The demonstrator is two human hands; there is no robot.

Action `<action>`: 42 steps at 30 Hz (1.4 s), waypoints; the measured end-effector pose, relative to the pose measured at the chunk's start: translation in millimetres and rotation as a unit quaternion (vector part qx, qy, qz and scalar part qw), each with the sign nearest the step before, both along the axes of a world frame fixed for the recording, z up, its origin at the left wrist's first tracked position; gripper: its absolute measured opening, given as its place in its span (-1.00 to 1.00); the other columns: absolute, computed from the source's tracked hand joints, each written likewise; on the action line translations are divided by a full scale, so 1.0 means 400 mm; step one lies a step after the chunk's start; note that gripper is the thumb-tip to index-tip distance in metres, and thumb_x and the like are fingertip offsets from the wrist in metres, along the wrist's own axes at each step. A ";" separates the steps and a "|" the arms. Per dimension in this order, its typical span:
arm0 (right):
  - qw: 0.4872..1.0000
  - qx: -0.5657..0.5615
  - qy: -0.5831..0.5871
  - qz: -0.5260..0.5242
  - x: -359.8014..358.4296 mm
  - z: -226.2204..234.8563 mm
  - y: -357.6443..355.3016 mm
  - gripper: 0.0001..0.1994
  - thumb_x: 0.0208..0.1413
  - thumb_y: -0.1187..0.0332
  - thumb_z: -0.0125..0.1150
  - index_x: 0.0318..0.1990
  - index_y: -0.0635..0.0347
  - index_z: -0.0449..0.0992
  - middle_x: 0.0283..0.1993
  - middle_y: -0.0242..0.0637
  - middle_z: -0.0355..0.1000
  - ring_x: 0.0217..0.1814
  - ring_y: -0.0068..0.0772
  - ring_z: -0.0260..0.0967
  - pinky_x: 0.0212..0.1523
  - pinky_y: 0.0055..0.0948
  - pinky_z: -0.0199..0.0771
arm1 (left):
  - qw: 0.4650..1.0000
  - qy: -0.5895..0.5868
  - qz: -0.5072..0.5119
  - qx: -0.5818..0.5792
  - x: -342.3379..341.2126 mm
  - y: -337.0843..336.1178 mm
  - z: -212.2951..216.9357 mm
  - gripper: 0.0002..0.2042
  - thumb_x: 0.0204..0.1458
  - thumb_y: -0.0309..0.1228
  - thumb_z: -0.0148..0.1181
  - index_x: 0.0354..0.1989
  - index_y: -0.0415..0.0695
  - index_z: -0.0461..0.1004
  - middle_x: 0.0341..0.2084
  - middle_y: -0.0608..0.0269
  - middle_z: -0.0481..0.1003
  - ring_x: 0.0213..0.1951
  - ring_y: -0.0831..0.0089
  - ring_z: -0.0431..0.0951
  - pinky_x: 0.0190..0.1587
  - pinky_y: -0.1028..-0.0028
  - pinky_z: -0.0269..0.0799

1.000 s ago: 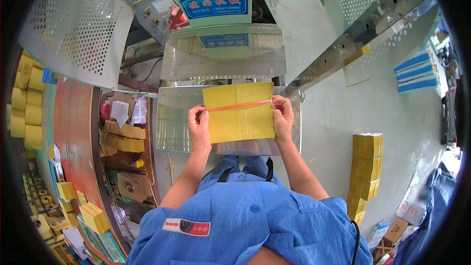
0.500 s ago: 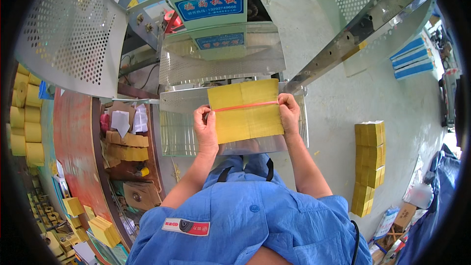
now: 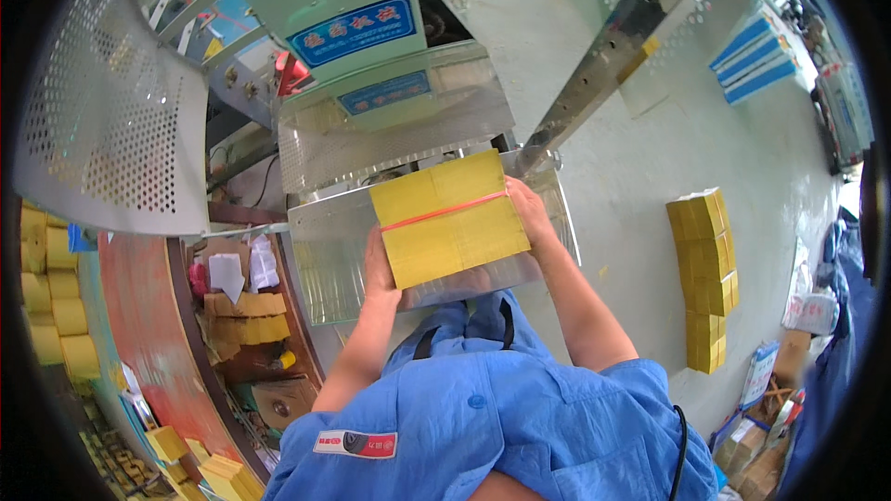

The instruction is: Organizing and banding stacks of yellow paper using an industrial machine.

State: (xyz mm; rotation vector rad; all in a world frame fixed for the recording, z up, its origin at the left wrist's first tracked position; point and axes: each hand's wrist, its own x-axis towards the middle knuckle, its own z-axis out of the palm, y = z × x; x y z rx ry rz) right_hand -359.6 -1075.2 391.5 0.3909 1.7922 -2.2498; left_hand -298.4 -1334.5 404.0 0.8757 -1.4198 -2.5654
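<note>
Yellow paper bundle (image 3: pixel 450 218) with red band, frame centre | left hand (image 3: pixel 379 269) and right hand (image 3: pixel 529 209) grip its sides | step: positioning on machine table (image 3: pixel 325 255) | next needs square alignment

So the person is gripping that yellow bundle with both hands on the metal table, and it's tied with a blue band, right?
Not quite: the band is orange-red, not blue, as the head view shows. The rest holds: the left hand and the right hand grip the yellow bundle from either side, over the metal table of the machine.
</note>
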 end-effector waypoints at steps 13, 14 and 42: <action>0.980 0.006 -0.090 -0.176 0.388 0.016 0.141 -0.61 0.38 0.20 -0.08 0.22 0.21 0.39 0.10 -0.31 0.44 0.15 -0.48 0.34 0.18 -0.45 0.33 | 0.953 -0.079 -0.286 -0.063 0.155 0.137 0.046 -0.58 0.28 -0.11 -0.06 0.19 -0.08 0.36 0.01 0.20 0.48 -0.03 0.33 0.55 -0.06 0.32 0.53; 0.978 0.010 -0.085 -0.189 0.422 0.021 0.172 -0.61 0.38 0.20 -0.08 0.22 0.21 0.39 0.10 -0.31 0.44 0.15 -0.48 0.34 0.18 -0.45 0.33 | 0.950 -0.072 -0.299 -0.060 0.160 0.181 0.062 -0.58 0.28 -0.11 -0.06 0.19 -0.08 0.36 0.01 0.20 0.48 -0.03 0.33 0.55 -0.06 0.32 0.53; 0.666 -0.090 0.019 -0.740 1.604 0.150 1.370 -0.56 0.40 0.10 -0.14 0.19 0.27 0.36 0.07 -0.25 0.42 0.11 -0.44 0.37 0.08 -0.44 0.42 | 0.618 0.189 -0.741 -0.183 0.845 1.910 0.101 -0.56 0.38 -0.23 -0.32 0.07 -0.29 0.44 -0.04 0.07 0.39 0.03 0.28 0.37 0.15 0.34 0.23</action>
